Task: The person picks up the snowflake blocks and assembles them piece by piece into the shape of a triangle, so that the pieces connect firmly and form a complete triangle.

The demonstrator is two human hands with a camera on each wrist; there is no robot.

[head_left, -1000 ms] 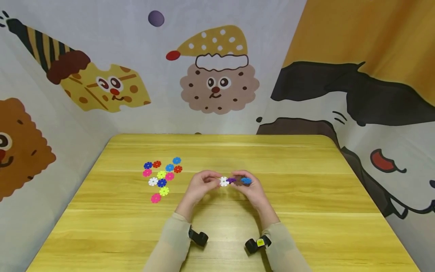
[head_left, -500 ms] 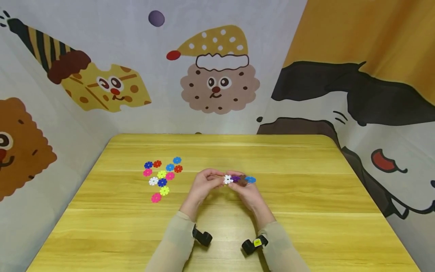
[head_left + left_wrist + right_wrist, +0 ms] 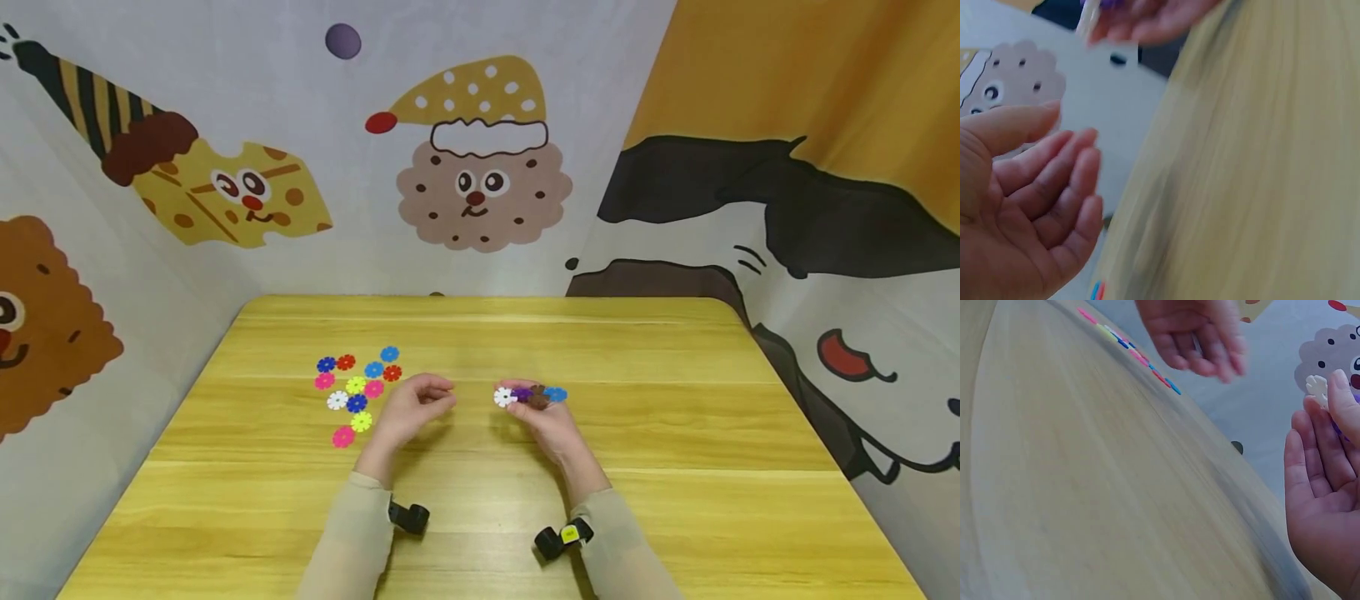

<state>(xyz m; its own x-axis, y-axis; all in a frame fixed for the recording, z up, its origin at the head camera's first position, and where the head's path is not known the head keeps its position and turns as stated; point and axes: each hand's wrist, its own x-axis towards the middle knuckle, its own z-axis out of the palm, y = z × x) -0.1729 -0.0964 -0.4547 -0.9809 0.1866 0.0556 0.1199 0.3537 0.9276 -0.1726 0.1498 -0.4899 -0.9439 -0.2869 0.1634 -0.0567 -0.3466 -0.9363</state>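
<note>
My right hand (image 3: 553, 427) pinches a joined row of flower-shaped plastic discs between thumb and fingers, above the table. In that row a white disc (image 3: 504, 397) is at the left end, then a purple disc (image 3: 522, 395), a brown disc (image 3: 538, 398) and a light blue disc (image 3: 556, 394) at the right. The right wrist view shows the white disc (image 3: 1317, 389) beside the thumb tip. My left hand (image 3: 1035, 206) holds nothing, its fingers loosely bent and the thumb apart from them. In the head view the left hand (image 3: 411, 412) is between the row and the loose discs.
Several loose flower discs (image 3: 356, 403) in blue, red, pink, yellow and white lie flat on the left part of the wooden table (image 3: 675, 400). A printed cartoon curtain (image 3: 300, 267) hangs behind the table's far edge. A black camera is strapped to each wrist.
My left hand has let go of the white disc's end and moved left, toward the loose discs. The joined row stays in my right hand, shifted slightly right from a second ago.
</note>
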